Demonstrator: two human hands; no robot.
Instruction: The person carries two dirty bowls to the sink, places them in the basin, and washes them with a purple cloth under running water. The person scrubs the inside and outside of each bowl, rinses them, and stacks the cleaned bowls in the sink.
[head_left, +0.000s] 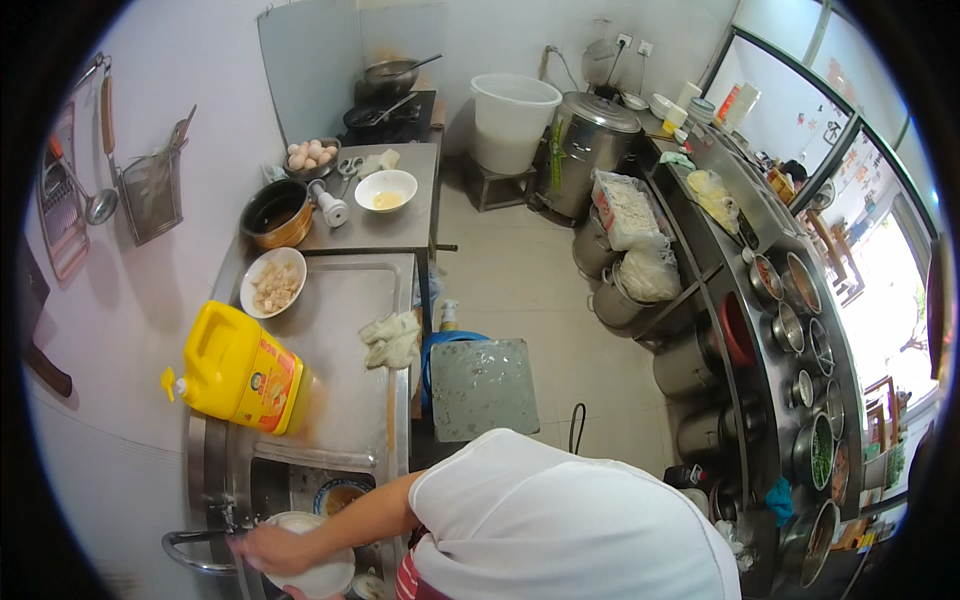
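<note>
My right hand (276, 549), slightly blurred, is over a white bowl or plate (322, 576) in the sink, its fingertips beside the curved metal tap (196, 559). Only a little of my left hand (300, 594) shows at the bottom edge, against the white dish's lower rim; its grip is mostly cut off. Behind my right wrist, a blue-patterned bowl (324, 496) with brownish contents sits in the sink basin (274, 480). A small white dish (369, 586) lies right of the large one. Whether my right hand touches the tap or the dish is unclear.
A yellow oil jug (240, 367), a bowl of pale chunks (274, 281) and a cloth (391, 341) lie on the steel counter beyond the sink. Farther off are a copper-coloured pot (277, 214), eggs in a bowl (311, 156) and a stove (420, 112). A grey-topped stool (484, 390) stands nearby.
</note>
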